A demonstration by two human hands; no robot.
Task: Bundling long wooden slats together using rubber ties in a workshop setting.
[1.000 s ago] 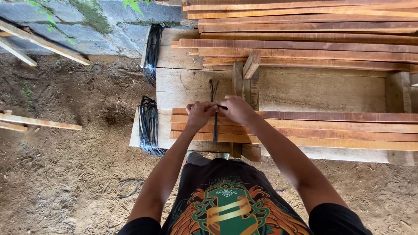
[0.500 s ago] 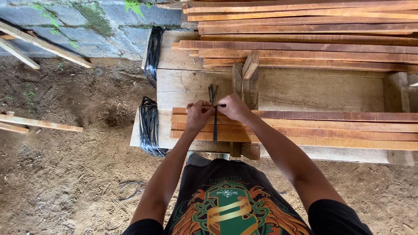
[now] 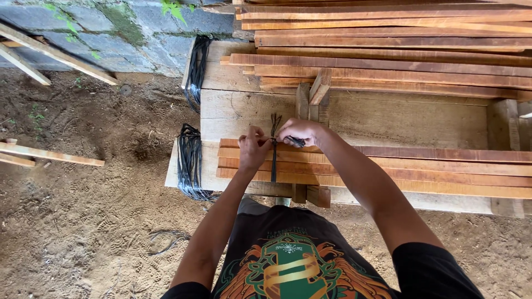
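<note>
A bundle of reddish wooden slats (image 3: 421,169) lies across a plank workbench (image 3: 388,119) in front of me. A black strap (image 3: 274,158) runs around the bundle's left end, its loose ends sticking up past the slats. My left hand (image 3: 252,147) pinches the strap on its left side. My right hand (image 3: 299,133) grips the strap's other end just to the right. Both hands rest on top of the slats, close together at the knot.
More long slats (image 3: 388,33) are stacked at the back of the bench. Bunches of black straps (image 3: 191,163) hang off the bench's left edge, with another bunch (image 3: 197,69) further back. Loose wooden strips (image 3: 50,158) lie on the dirt ground at left beside a stone wall (image 3: 111,27).
My hands have stayed at the strap on the bundle's left end, shifting only slightly as they work the knot. The slats have not moved.
</note>
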